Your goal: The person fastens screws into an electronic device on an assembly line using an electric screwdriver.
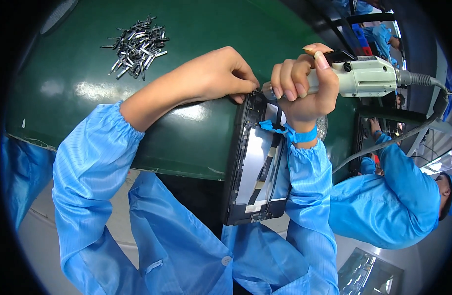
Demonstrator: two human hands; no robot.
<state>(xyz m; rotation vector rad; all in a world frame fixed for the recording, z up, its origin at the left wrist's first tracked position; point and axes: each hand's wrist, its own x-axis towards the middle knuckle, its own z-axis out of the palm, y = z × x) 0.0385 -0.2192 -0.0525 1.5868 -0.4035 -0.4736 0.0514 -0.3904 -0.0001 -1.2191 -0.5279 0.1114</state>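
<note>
My right hand (304,83) is wrapped around a pale, corded electric screwdriver (368,76). Its front end points left, toward the far end of an opened black tablet-like device (248,167). This device lies lengthwise with its near end past the table edge, silver panels and dark strips showing inside. At its far left corner, my left hand (216,73) has thumb and fingers pinched together; what sits between them is hidden. The screwdriver's tip is also hard to make out there. A blue strap (304,135) circles my right wrist.
A pile of small black and silver metal parts (140,46) lies on the green table (201,29), beyond my left forearm. The screwdriver's grey cable (383,145) loops down at the right. A co-worker in blue (383,206) sits on that side, near another dark device.
</note>
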